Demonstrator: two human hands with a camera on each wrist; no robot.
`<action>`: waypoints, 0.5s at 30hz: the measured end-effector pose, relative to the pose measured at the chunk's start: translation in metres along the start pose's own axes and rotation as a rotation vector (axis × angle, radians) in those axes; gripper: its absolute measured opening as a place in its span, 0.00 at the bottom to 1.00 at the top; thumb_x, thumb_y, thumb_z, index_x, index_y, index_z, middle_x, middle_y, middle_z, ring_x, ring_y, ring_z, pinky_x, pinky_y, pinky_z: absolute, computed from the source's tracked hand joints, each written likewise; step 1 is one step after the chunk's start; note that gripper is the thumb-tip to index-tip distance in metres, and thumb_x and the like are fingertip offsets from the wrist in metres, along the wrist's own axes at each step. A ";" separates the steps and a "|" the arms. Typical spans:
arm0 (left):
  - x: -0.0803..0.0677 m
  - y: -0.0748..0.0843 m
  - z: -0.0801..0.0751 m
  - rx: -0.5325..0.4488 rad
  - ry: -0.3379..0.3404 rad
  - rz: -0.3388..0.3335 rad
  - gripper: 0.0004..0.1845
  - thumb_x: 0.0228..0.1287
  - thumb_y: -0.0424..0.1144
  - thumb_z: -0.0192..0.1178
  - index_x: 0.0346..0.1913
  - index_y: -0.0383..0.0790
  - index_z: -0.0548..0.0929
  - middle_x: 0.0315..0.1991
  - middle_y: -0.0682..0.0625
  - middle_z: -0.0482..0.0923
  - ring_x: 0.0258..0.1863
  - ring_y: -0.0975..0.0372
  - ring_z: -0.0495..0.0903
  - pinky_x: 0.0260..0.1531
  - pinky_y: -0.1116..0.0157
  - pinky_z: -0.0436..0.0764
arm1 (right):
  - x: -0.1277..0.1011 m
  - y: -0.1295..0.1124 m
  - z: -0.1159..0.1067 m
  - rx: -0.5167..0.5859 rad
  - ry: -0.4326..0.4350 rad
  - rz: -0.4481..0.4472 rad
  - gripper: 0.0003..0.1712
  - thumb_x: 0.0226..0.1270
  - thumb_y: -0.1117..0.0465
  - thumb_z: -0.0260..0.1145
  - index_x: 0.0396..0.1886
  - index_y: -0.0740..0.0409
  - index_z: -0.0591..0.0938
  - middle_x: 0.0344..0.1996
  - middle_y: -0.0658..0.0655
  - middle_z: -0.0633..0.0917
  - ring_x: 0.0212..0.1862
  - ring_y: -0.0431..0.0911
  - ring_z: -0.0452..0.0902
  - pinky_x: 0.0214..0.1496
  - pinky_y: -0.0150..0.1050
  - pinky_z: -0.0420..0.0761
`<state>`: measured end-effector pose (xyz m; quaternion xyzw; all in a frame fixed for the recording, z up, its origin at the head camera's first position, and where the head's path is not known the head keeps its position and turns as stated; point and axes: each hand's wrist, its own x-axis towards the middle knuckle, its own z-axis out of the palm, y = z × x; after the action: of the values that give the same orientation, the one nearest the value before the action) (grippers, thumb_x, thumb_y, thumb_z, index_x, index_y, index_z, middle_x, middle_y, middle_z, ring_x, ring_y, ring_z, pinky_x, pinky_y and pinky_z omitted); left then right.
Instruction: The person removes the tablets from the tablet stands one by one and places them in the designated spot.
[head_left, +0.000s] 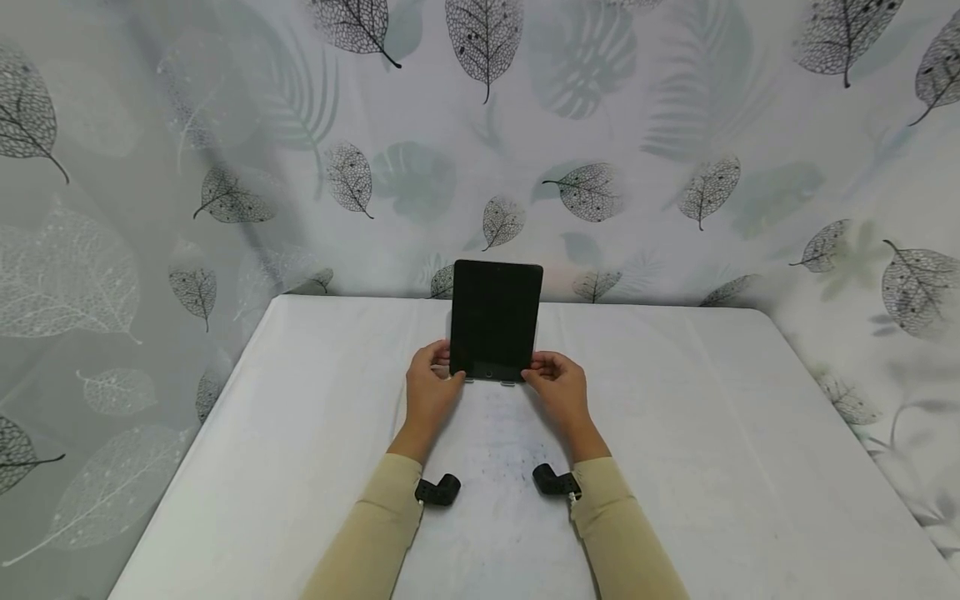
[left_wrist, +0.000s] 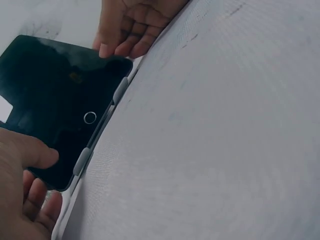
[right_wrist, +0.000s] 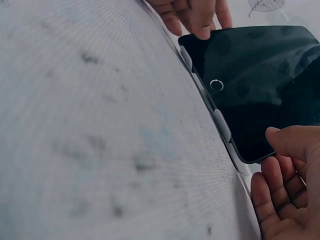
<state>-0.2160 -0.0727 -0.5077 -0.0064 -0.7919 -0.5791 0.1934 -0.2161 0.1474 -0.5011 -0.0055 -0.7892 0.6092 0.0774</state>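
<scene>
Grip: left hand (head_left: 430,385) and right hand (head_left: 558,385) pinch the two lower corners of one tablet (head_left: 496,321), thumb on the glass face, fingers curled behind the back. In the left wrist view the left thumb (left_wrist: 35,155) lies on the dark screen near the corner; in the right wrist view the right thumb (right_wrist: 290,142) does the same at the opposite corner.

Item held: tablet, black, screen dark, standing nearly upright between the hands, its lower edge seated in a grey stand (left_wrist: 100,140) with two small lips gripping that edge. Round home button (right_wrist: 216,84) sits midway between the two grips, just above the stand's lips.

Handling, by judgement: rigid slab, moderate weight, smooth and likely slippery glass front, breakable if tipped or dropped. Best taken by the side edges or lower corners, as here, keeping pressure off the middle of the screen.

Beneath the grip: white table (head_left: 712,433), faintly smudged, stand resting on it.

Toward the person: beige sleeves (head_left: 375,525), a black wrist camera (head_left: 438,490) on each forearm.

Beyond the grip: leaf-patterned curtain (head_left: 675,125) behind the tablet.
</scene>
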 end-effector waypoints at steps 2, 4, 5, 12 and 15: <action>0.000 -0.003 0.001 0.007 -0.011 -0.001 0.28 0.52 0.21 0.70 0.60 0.32 0.80 0.49 0.39 0.81 0.47 0.50 0.81 0.47 0.54 0.84 | 0.005 0.012 0.001 0.009 0.006 0.012 0.17 0.61 0.71 0.74 0.50 0.67 0.84 0.43 0.68 0.85 0.38 0.39 0.79 0.39 0.22 0.79; 0.000 -0.005 0.002 0.015 -0.017 0.005 0.28 0.54 0.20 0.68 0.60 0.32 0.79 0.49 0.38 0.80 0.47 0.49 0.81 0.47 0.55 0.84 | 0.006 0.013 0.001 0.014 0.007 0.009 0.17 0.60 0.72 0.73 0.50 0.68 0.84 0.43 0.67 0.85 0.38 0.38 0.79 0.40 0.22 0.79; 0.001 -0.006 0.003 0.022 -0.018 0.009 0.28 0.54 0.19 0.68 0.60 0.32 0.79 0.49 0.39 0.80 0.47 0.50 0.81 0.47 0.55 0.84 | 0.006 0.013 0.002 0.018 0.007 0.009 0.17 0.60 0.73 0.73 0.50 0.68 0.84 0.43 0.67 0.85 0.38 0.37 0.79 0.40 0.22 0.79; 0.001 -0.009 0.004 0.004 -0.016 0.033 0.25 0.58 0.20 0.67 0.59 0.32 0.79 0.48 0.38 0.80 0.45 0.50 0.82 0.47 0.57 0.84 | 0.006 0.011 0.003 0.010 0.024 0.006 0.15 0.62 0.74 0.71 0.48 0.69 0.83 0.43 0.66 0.84 0.38 0.37 0.79 0.41 0.21 0.78; 0.002 -0.009 0.003 -0.006 -0.015 0.043 0.24 0.58 0.20 0.67 0.58 0.31 0.79 0.46 0.38 0.80 0.44 0.51 0.82 0.46 0.59 0.84 | 0.006 0.011 0.004 0.007 0.037 0.004 0.14 0.61 0.73 0.72 0.46 0.68 0.83 0.42 0.65 0.84 0.38 0.38 0.79 0.41 0.22 0.78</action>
<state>-0.2210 -0.0734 -0.5159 -0.0280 -0.7913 -0.5771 0.1999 -0.2237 0.1470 -0.5115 -0.0180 -0.7856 0.6118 0.0906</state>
